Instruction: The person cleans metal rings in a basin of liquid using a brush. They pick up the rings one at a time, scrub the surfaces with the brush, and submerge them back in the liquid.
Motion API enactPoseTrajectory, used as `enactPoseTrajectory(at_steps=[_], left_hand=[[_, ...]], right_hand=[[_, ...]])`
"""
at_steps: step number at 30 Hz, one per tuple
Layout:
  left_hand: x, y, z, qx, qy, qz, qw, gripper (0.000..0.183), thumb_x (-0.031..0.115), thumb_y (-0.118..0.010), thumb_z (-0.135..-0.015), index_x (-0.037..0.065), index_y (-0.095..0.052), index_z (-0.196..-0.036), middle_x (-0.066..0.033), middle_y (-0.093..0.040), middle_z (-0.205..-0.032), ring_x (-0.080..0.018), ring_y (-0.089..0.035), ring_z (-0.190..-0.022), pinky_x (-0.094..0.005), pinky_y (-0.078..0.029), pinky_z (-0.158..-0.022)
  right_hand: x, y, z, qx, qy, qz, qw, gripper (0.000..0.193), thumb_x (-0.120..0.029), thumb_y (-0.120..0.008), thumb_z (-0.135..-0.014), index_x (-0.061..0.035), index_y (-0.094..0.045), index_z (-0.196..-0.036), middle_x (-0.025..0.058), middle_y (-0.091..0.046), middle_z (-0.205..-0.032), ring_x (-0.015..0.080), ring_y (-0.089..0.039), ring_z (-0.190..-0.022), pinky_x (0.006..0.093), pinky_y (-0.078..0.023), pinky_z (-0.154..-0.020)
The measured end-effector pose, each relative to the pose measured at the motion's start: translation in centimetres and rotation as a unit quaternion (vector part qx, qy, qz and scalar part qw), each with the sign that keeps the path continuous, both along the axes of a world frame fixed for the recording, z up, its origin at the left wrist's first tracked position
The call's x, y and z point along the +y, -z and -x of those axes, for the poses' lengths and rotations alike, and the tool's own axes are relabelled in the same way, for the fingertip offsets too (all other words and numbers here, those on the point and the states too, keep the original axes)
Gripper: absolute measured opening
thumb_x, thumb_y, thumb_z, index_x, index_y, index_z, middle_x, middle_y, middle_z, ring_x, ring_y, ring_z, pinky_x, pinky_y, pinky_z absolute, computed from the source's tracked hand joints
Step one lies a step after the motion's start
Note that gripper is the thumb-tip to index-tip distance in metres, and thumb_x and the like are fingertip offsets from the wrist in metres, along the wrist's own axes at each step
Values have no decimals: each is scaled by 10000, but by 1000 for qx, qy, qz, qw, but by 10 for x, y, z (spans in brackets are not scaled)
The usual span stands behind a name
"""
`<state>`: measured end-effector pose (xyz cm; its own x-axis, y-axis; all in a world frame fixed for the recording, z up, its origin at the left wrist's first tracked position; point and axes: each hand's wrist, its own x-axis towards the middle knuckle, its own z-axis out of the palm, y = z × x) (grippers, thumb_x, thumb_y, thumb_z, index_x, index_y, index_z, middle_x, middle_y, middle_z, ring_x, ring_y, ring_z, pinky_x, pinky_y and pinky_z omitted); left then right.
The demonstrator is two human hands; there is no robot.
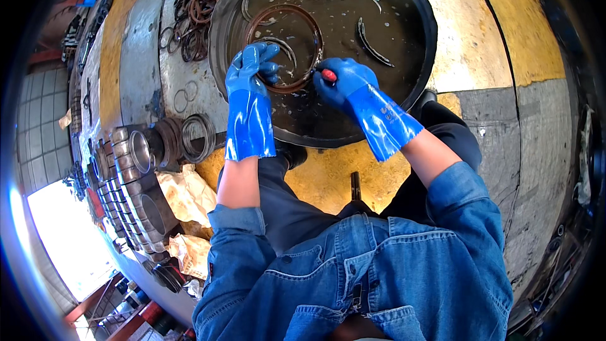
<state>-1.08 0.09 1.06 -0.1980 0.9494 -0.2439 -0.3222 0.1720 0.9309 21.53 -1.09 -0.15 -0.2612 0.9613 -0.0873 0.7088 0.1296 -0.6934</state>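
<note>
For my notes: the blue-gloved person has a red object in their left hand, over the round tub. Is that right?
Not quite: the head view shows the red object in the right hand, not the left hand, over the round tub.

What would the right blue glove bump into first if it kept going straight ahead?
Probably the near right edge of the big brown ring, just up and left of the right hand. Height is hard to judge here, so they might already touch.

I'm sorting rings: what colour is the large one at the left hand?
Reddish brown; the large ring shows best in the head view.
</note>
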Motion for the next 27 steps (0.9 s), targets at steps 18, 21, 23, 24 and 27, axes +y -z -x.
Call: enactPoseTrajectory(at_steps=[18, 21, 23, 24, 27], left_hand=[[-1, -1, 18, -51, 36, 159, 985, 400, 459, -611, -1042, 85, -706, -1147, -116, -767, -921, -87, -462, -438, -274, -359, -422], [-2, 1, 11, -67, 71, 165, 981, 404, 461, -596, -1049, 86, -707, -1147, -104, -760, -891, -88, -462, -433, -272, -357, -420], [-4, -2, 7, -76, 92, 169, 978, 407, 463, -586, -1053, 86, -708, -1147, -96, -756, -871, -89, -461, -430, -270, -357, -418], [-6, -3, 6, -81, 101, 172, 977, 409, 464, -581, -1056, 86, -709, -1147, -92, -753, -861, -89, -461, -429, -269, -356, -417], [-7, -9, 4, -69, 102, 174, 977, 451, 469, -508, -1085, 71, -685, -1199, -74, -745, -876, -83, -426, -422, -268, -325, -425]], right_hand=[[38, -6, -28, 277, -1, -83, 957, 282, -270, -703, -931, -95, -753, -1146, 165, -762, -1054, 317, -745, -930, 389, -587, -826], [41, -18, -19, 277, -86, -207, 934, 275, -210, -721, -922, -107, -745, -1176, 155, -757, -1093, 327, -746, -933, 393, -601, -818], [43, -23, -17, 253, -92, -241, 932, 264, -201, -724, -915, -109, -748, -1161, 149, -758, -1078, 344, -743, -922, 403, -604, -808], [45, -22, -18, 221, -71, -253, 939, 250, -215, -713, -914, -120, -747, -1143, 140, -760, -1030, 371, -734, -912, 420, -601, -797], [37, -22, -26, 167, 19, -197, 966, 226, -244, -681, -932, -128, -747, -1115, 143, -760, -986, 373, -733, -914, 426, -599, -803]])
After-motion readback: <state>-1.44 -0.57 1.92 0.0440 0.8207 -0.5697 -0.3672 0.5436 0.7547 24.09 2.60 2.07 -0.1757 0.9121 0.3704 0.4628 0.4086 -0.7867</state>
